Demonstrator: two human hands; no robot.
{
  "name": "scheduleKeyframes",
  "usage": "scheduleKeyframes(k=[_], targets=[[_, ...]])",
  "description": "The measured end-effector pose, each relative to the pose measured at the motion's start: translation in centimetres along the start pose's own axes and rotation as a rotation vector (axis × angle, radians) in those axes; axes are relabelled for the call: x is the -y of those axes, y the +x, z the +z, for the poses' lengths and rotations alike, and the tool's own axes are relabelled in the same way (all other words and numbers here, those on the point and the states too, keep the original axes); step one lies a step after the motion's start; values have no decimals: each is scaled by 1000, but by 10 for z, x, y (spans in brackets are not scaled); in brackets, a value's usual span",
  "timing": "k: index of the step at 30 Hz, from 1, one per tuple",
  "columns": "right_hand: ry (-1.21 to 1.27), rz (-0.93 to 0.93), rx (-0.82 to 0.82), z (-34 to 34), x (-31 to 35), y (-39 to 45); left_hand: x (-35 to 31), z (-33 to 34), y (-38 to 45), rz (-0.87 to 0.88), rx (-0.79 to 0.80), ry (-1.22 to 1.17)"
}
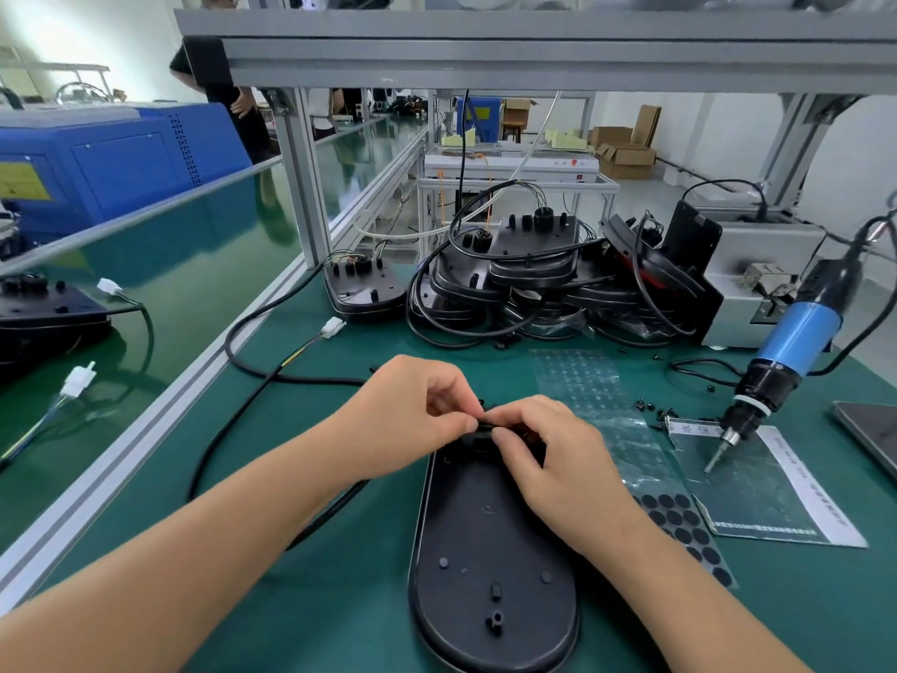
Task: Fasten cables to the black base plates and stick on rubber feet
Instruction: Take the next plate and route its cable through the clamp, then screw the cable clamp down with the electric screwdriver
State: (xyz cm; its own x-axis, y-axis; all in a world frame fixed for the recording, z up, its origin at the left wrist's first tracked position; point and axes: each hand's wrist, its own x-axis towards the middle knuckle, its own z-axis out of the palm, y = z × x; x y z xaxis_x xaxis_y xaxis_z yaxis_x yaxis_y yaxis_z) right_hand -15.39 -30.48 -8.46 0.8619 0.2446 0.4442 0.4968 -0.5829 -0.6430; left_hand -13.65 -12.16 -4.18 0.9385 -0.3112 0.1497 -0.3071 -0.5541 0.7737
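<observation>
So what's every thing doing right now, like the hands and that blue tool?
Left hand: fingers pinching a small black part at the plate's far end.
Right hand: fingers pinching the same part.
Long oval black base plate: flat on the green mat.
Blue electric screwdriver: hanging, unheld, tip down.
Sheet of black round rubber feet: partly used.

Blue-bodied electric screwdriver (789,352) hangs at right, bit down over printed sheet (757,488). Grey screw feeder box (757,284) behind it. Aluminium frame post (303,172) stands at bench edge. Blue machine cabinet (111,157) beyond green conveyor belt (204,255). Cardboard boxes (626,153) on floor, far right.
</observation>
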Motion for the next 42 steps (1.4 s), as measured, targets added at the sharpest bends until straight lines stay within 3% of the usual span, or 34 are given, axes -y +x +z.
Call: scheduleKeyframes(k=[3, 8, 15, 20, 27, 37, 42], targets=[[79, 57, 2, 1, 1, 2, 6, 7, -6, 122, -76, 140], [50, 101, 26, 3, 5, 4, 14, 12, -11, 262, -137, 151], [47, 105, 3, 4, 6, 3, 16, 9, -5, 70, -79, -62], [41, 78, -8, 4, 6, 1, 20, 11, -5, 49, -52, -150], [24, 56, -2, 5, 5, -1, 19, 14, -6, 89, -81, -109], [3, 52, -34, 7, 9, -3, 20, 7, 1, -41, 47, -220], [51, 93, -48, 6, 9, -2, 16, 9, 4, -34, 34, -177]])
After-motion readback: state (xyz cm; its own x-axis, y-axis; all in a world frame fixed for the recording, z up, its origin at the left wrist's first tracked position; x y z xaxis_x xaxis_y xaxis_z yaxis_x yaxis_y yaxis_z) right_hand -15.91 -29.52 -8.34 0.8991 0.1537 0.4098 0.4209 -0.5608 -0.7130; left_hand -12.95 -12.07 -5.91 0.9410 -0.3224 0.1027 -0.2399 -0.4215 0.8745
